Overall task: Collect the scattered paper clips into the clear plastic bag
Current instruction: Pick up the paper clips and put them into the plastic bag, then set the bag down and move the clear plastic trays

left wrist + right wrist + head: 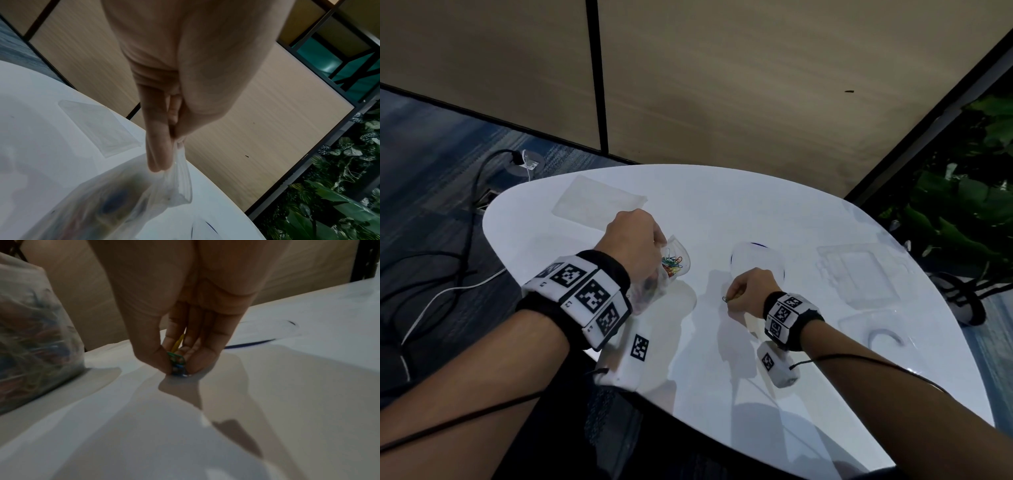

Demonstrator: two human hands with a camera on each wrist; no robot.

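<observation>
A clear plastic bag with several coloured paper clips inside stands on the white table. My left hand pinches its upper edge and holds it up; in the left wrist view the bag hangs from the fingertips. To the right, my right hand is down at the table surface, pinching paper clips, green, yellow and blue, between thumb and fingers. A clip end sticks out to the left of that hand. The bag of clips sits left of it.
An empty flat clear bag lies at the far left of the table. A clear bowl with a blue rim stands just behind my right hand. Clear plastic trays lie at the right. Cables run over the floor at left, plants at right.
</observation>
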